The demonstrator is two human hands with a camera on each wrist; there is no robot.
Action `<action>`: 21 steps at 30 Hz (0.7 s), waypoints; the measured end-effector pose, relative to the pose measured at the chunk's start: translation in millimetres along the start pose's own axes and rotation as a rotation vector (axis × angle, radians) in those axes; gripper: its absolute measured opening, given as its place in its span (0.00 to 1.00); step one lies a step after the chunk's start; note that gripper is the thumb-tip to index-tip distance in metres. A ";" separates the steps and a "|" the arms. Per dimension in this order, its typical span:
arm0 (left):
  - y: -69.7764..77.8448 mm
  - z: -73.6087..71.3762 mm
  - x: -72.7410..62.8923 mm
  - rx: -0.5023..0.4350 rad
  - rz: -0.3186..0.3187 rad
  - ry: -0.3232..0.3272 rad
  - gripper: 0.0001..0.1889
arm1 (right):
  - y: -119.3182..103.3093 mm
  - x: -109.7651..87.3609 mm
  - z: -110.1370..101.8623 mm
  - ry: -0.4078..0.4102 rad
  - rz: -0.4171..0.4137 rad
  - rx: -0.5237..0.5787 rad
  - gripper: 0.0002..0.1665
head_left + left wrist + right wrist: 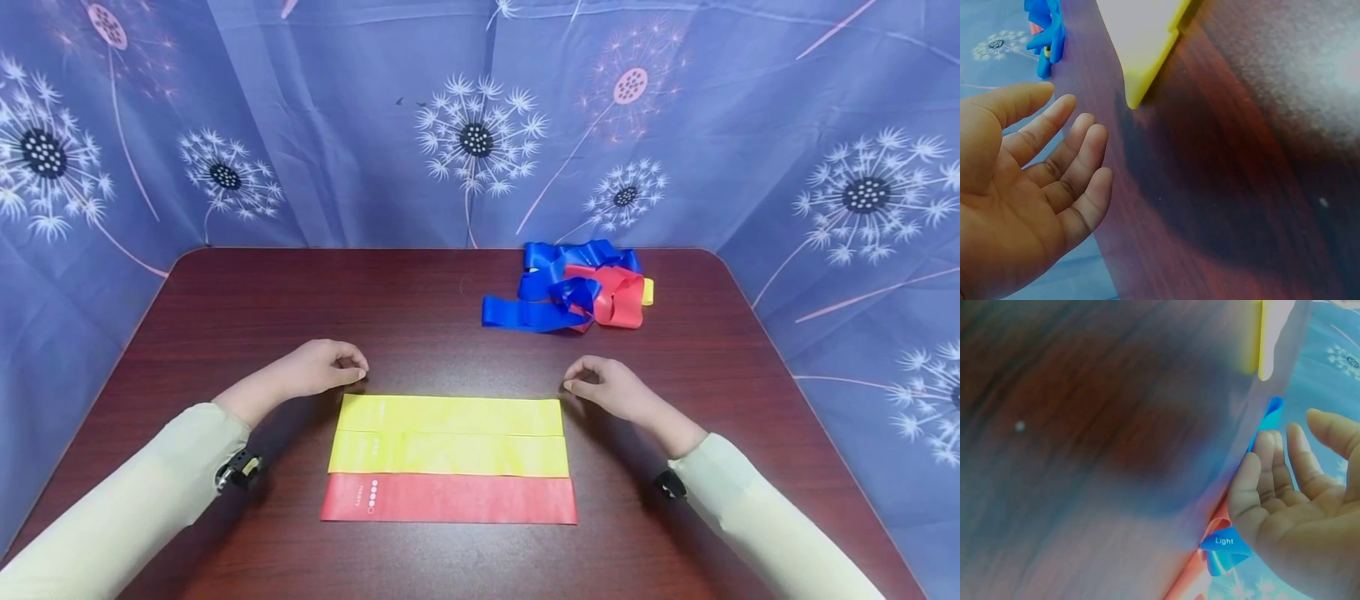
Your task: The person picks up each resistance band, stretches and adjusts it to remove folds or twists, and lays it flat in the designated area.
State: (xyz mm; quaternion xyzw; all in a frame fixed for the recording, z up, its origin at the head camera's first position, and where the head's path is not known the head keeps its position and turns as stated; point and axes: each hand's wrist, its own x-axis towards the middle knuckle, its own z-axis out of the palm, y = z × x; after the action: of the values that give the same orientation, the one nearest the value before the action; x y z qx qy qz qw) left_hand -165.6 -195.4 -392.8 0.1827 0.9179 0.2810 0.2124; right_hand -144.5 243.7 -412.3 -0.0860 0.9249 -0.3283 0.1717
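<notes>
Two yellow resistance bands [465,414] lie flat side by side on the table, with a red resistance band [480,500] marked "Heavy" along their near edge. My left hand [318,368] hovers just beyond the yellow pair's far left corner, fingers loosely bent and holding nothing. Past the far right corner is my right hand [611,390], also with nothing in its relaxed fingers. Both palms appear bare in the wrist views. A loose heap of blue bands [525,315], a crumpled red band [621,300] and a bit of yellow band [648,292] lies at the back right.
The dark red wooden table [337,292] has rounded far corners. A blue curtain [360,125] with dandelion prints surrounds its back and sides. In the right wrist view, a blue band [1225,542] in the heap reads "Light".
</notes>
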 end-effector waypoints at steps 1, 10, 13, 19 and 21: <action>0.8 -0.5 0.3 -0.001 0.004 0.000 0.10 | 0.1 0.4 -0.4 0.005 -0.003 -0.003 0.09; 7.2 -3.3 9.9 0.027 0.029 0.004 0.10 | 4.0 2.6 -6.1 0.103 -0.013 -0.028 0.11; 11.4 -4.3 14.9 0.047 0.046 0.014 0.10 | 4.0 3.6 -8.6 0.138 -0.008 -0.021 0.11; 21.9 -6.5 24.1 0.087 0.088 0.018 0.09 | 2.1 6.2 -14.3 0.145 0.019 -0.015 0.13; 25.7 -7.4 26.8 0.094 0.094 0.014 0.09 | 2.2 7.4 -16.4 0.148 0.019 -0.018 0.13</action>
State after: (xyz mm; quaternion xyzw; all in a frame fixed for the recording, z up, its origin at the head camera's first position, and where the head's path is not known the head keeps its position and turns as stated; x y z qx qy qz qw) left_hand -186.2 -166.6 -379.6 0.2332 0.9219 0.2487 0.1837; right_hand -157.5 252.9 -403.8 -0.0543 0.9387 -0.3238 0.1049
